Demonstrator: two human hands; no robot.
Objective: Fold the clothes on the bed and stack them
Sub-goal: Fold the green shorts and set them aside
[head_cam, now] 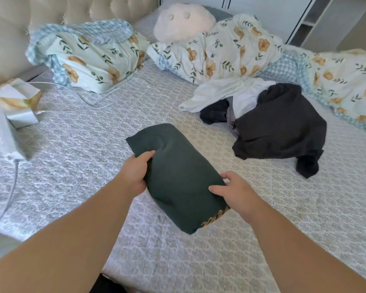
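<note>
A folded dark green garment [178,176] lies in the middle of the bed [82,155], with a strip of patterned trim showing at its near corner. My left hand [134,173] grips its left edge, thumb on top. My right hand [234,191] holds its right edge, fingers curled over the cloth. To the right lies an unfolded heap: a black garment [279,125], a white garment [226,92] and a small dark piece [215,113] under them.
A floral pillow [93,58] and a rumpled floral duvet [230,49] lie along the head of the bed, with a cream plush cushion [182,22] between them. A white charger block [6,136] with cables and a torn paper bag [13,98] sit at the left edge.
</note>
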